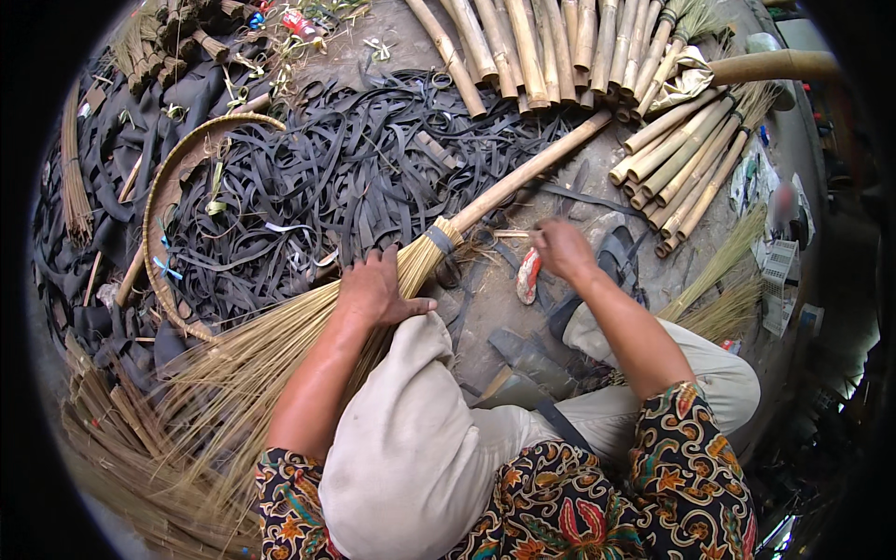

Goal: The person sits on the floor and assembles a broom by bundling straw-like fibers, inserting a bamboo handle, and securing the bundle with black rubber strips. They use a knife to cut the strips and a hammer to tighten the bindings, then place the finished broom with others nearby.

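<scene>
A broom lies slantwise before me, its bamboo handle [532, 168] pointing to the far right. Its straw bristles [271, 359] fan out toward the near left, and a dark rubber band [441, 239] circles their bound top. My left hand [373, 287] is closed over the bristles below that band, thumb stretched toward my raised knee. Right of the binding, my right hand [565, 250] is closed, fingertips pinched together; what they hold is hidden. Just under those fingers is a red-and-white elongated thing [528, 277], and a thin stick [511, 233] lies at the fingertips.
Dark rubber strips [345, 168] are heaped beyond the broom, beside a curved woven rim [154, 215]. Bamboo poles [560, 47] and bundled handles [686, 159] lie at the far right. Loose straw [719, 271] lies right of my leg. A dark sandal [616, 257] is near my right hand.
</scene>
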Action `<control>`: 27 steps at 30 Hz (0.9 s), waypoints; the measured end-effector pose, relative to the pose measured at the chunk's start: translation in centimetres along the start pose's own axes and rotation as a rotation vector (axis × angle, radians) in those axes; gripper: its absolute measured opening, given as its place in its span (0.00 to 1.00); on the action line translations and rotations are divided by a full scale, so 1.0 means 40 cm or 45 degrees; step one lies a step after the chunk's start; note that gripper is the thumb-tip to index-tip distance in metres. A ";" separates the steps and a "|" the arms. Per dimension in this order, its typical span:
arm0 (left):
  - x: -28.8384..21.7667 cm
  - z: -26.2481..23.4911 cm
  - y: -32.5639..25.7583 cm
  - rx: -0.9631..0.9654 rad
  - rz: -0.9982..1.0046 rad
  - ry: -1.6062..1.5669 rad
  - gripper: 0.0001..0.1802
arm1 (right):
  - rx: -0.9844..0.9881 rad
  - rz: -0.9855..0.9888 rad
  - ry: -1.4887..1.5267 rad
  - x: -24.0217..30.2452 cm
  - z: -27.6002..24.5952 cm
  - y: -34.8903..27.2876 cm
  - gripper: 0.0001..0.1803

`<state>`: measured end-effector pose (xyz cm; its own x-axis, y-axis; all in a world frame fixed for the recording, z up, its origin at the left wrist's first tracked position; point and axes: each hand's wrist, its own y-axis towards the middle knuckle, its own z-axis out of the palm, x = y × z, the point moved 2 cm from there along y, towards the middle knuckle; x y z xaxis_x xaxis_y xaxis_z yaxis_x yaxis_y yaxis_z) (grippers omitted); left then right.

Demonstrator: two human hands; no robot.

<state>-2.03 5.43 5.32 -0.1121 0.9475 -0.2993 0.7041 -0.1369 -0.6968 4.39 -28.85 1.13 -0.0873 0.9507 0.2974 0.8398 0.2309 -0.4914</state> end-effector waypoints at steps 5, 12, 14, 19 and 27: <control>0.024 -0.012 -0.002 0.054 -0.006 -0.021 0.56 | 0.213 -0.183 0.126 0.173 0.176 0.000 0.17; 0.039 -0.012 0.019 0.139 0.026 -0.164 0.54 | 0.339 -0.043 0.271 0.228 0.215 -0.070 0.14; 0.019 -0.011 0.011 0.078 -0.043 -0.034 0.53 | 0.188 -0.213 0.405 0.225 0.169 -0.094 0.11; -0.005 -0.016 -0.009 -0.016 -0.023 0.032 0.52 | 0.001 -0.683 0.798 0.250 0.001 -0.150 0.06; 0.010 -0.001 0.013 0.029 0.091 -0.124 0.53 | 0.150 -0.052 2.223 0.328 -0.170 -0.218 0.04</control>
<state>-1.70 5.73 4.87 -0.1302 0.9027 -0.4100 0.6968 -0.2109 -0.6856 -0.44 -19.80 14.90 0.5893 -0.3552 0.7257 0.8050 0.3344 -0.4901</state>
